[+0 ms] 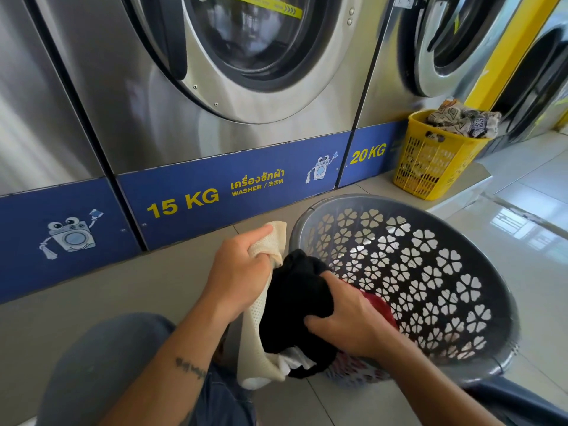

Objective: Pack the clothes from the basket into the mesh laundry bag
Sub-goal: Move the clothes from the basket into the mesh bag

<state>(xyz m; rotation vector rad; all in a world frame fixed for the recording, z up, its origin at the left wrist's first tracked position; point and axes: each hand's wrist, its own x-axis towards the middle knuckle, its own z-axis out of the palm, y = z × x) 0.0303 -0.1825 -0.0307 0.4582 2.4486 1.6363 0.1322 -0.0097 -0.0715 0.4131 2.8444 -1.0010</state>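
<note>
A cream mesh laundry bag (256,342) hangs in front of me, and my left hand (239,272) grips its upper edge. My right hand (347,315) grips a black garment (295,302) that sits in the bag's mouth. Some white cloth (296,361) shows beneath the black garment. The grey plastic basket (430,272) with flower-shaped holes is tilted toward me at the right, and a red garment (379,305) shows inside it behind my right hand.
Steel washing machines (190,96) with a blue base strip stand close ahead. A yellow basket (430,161) full of patterned clothes sits at the far right on the tiled floor (528,241). My knee in blue jeans (116,358) is at the lower left.
</note>
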